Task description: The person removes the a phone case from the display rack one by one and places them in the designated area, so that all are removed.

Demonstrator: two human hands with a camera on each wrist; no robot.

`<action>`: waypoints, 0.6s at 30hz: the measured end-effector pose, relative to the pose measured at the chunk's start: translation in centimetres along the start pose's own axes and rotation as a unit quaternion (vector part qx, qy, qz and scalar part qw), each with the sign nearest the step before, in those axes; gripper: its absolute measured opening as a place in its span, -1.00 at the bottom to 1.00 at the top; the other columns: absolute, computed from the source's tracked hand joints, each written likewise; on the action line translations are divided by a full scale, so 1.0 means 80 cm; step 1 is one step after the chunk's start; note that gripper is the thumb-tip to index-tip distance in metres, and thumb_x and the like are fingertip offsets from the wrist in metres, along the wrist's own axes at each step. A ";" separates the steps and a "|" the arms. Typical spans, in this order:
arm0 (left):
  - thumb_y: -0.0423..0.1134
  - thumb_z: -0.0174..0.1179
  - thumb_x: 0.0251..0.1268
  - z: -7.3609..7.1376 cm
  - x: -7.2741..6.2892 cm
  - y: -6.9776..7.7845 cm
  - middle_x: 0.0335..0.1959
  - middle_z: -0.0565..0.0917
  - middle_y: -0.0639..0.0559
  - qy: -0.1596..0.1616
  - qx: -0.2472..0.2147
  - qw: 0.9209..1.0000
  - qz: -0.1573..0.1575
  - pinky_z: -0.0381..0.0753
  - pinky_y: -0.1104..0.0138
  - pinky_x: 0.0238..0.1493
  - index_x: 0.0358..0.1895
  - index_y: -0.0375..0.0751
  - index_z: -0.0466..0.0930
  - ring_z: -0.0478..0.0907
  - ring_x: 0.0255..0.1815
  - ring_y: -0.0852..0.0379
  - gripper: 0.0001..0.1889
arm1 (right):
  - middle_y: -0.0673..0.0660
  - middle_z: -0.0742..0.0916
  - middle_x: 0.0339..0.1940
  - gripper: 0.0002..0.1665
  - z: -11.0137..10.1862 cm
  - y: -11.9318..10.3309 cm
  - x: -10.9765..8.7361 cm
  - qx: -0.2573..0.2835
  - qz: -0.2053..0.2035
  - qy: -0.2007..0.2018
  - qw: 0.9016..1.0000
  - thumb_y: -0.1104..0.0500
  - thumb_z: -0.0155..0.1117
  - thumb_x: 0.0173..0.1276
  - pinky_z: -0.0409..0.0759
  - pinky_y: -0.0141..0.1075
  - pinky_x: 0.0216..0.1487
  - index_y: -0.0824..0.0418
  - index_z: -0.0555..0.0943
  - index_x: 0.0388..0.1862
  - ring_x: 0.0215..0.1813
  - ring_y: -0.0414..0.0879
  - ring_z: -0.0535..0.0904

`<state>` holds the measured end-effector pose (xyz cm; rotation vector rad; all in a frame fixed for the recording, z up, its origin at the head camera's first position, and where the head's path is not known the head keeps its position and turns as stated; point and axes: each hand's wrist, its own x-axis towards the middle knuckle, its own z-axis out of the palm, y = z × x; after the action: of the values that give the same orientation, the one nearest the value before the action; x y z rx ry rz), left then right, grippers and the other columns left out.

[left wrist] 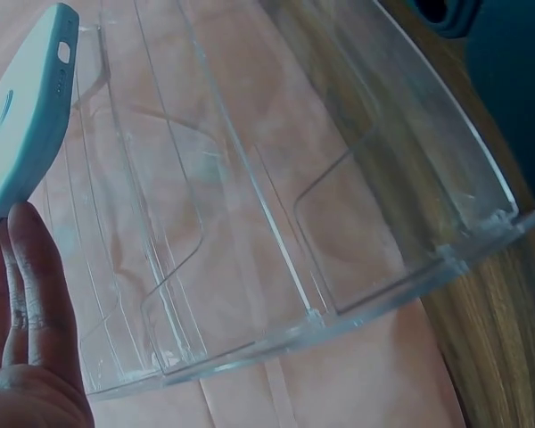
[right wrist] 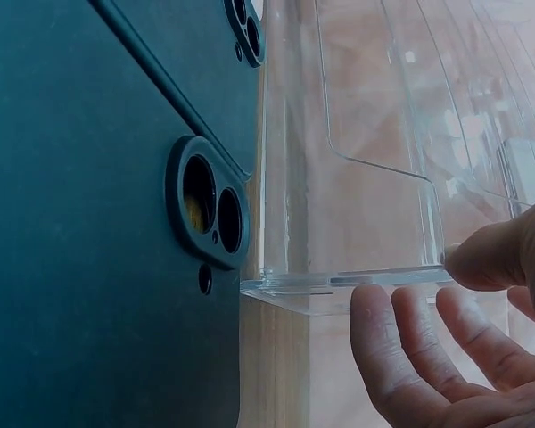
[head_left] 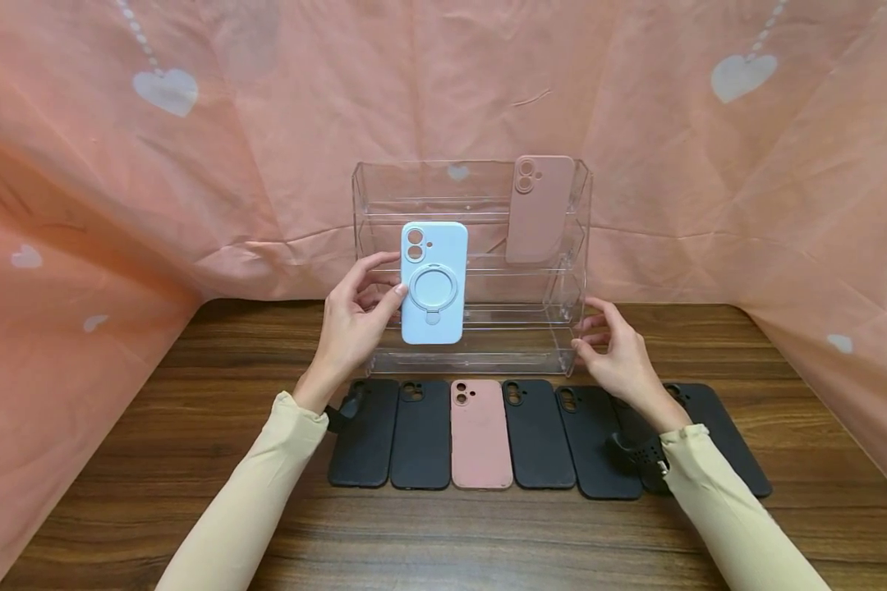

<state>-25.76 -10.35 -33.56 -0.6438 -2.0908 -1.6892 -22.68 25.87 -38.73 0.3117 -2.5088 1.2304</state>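
Observation:
My left hand (head_left: 358,316) pinches a pale blue phone case (head_left: 434,324) by its left edge, thumb on the front and fingers behind. The case is upright, with two camera holes and a ring stand on its back, in front of the clear acrylic display rack (head_left: 429,361). In the left wrist view, the case (left wrist: 36,125) shows its side edge above my fingers (left wrist: 45,294). My right hand (head_left: 617,353) grips the rack's right side wall, thumb at its front edge and fingertips along the outer face, as the right wrist view shows of the wall (right wrist: 383,278).
A pink phone case (head_left: 543,222) leans on an upper right tier of the rack. Along the wooden table (head_left: 443,533) in front lie several black cases (head_left: 540,443) and one pink case (head_left: 480,443). Pink fabric (head_left: 443,82) hangs behind and at both sides.

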 end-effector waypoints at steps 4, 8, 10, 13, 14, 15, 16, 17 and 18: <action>-0.32 0.30 0.40 -0.005 -0.007 0.003 -0.11 0.75 -0.15 -0.005 0.006 1.000 -0.003 0.68 0.45 -0.33 0.30 -0.04 0.56 0.74 -0.35 0.10 -0.57 | 0.42 0.66 -0.07 -0.26 -0.001 -0.001 0.000 -0.008 0.001 0.000 1.000 0.51 0.30 0.29 0.63 -0.58 -0.42 0.35 0.33 0.44 -0.10 0.36 0.72; -0.29 0.32 0.39 -0.012 -0.014 0.006 -0.12 0.75 -0.10 -0.010 0.023 1.000 -0.015 0.65 0.46 -0.34 0.28 0.04 0.58 0.74 -0.33 0.02 -0.57 | 0.43 0.66 -0.07 -0.26 -0.001 -0.001 -0.001 -0.011 0.000 0.002 1.000 0.51 0.30 0.29 0.61 -0.60 -0.41 0.35 0.33 0.44 -0.11 0.37 0.73; -0.28 0.32 0.38 -0.016 -0.018 0.006 -0.12 0.74 -0.10 -0.013 0.029 0.999 -0.023 0.68 0.44 -0.35 0.27 0.07 0.58 0.74 -0.35 0.03 -0.58 | 0.43 0.66 -0.07 -0.26 -0.001 -0.001 -0.001 -0.010 0.000 0.001 1.000 0.51 0.30 0.29 0.61 -0.60 -0.41 0.35 0.33 0.44 -0.11 0.38 0.73; -0.30 0.32 0.38 -0.023 -0.023 0.006 -0.14 0.72 -0.13 -0.020 0.023 0.999 -0.030 0.73 0.36 -0.36 0.27 0.06 0.59 0.73 -0.38 0.09 -0.58 | 0.44 0.66 -0.07 -0.26 -0.001 -0.002 -0.001 -0.009 -0.001 0.000 1.000 0.51 0.30 0.29 0.60 -0.61 -0.41 0.36 0.33 0.44 -0.10 0.39 0.73; -0.31 0.32 0.38 -0.026 -0.025 0.006 -0.14 0.72 -0.14 -0.022 0.020 0.999 -0.031 0.75 0.34 -0.35 0.27 0.05 0.59 0.73 -0.40 0.11 -0.58 | 0.44 0.66 -0.07 -0.26 -0.001 -0.002 -0.001 -0.010 -0.002 0.000 1.000 0.51 0.30 0.29 0.60 -0.62 -0.40 0.36 0.33 0.44 -0.10 0.39 0.73; -0.32 0.32 0.38 -0.028 -0.027 0.005 -0.14 0.72 -0.14 -0.024 0.018 0.999 -0.032 0.75 0.32 -0.36 0.27 0.04 0.58 0.72 -0.41 0.13 -0.58 | 0.44 0.66 -0.07 -0.26 -0.001 -0.002 -0.001 -0.009 -0.002 0.000 1.000 0.51 0.30 0.29 0.60 -0.62 -0.40 0.36 0.33 0.44 -0.10 0.39 0.73; -0.33 0.31 0.38 -0.030 -0.029 0.005 -0.14 0.71 -0.15 -0.025 0.016 0.999 -0.033 0.76 0.30 -0.36 0.27 0.03 0.58 0.72 -0.41 0.14 -0.57 | 0.45 0.66 -0.07 -0.26 0.000 -0.002 -0.001 -0.009 -0.002 0.001 1.000 0.51 0.30 0.29 0.60 -0.62 -0.40 0.36 0.33 0.44 -0.10 0.39 0.73; -0.34 0.31 0.38 -0.033 -0.032 0.004 -0.14 0.71 -0.15 -0.027 0.016 0.999 -0.035 0.77 0.29 -0.36 0.27 0.03 0.58 0.72 -0.42 0.15 -0.57 | 0.45 0.66 -0.07 -0.26 0.000 -0.002 -0.001 -0.008 -0.002 0.001 1.000 0.51 0.30 0.29 0.60 -0.62 -0.40 0.36 0.33 0.43 -0.10 0.39 0.73; -0.34 0.32 0.38 -0.035 -0.034 0.003 -0.14 0.71 -0.16 -0.028 0.015 0.999 -0.037 0.78 0.26 -0.36 0.27 0.02 0.58 0.72 -0.43 0.15 -0.57 | 0.45 0.66 -0.07 -0.26 0.000 -0.002 -0.001 -0.008 -0.002 0.001 1.000 0.51 0.30 0.29 0.60 -0.62 -0.41 0.36 0.33 0.43 -0.10 0.39 0.73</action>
<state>-23.39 -13.34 -34.28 -0.6190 -2.1996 -1.6938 -22.55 25.79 -38.65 0.3114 -2.5132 1.2073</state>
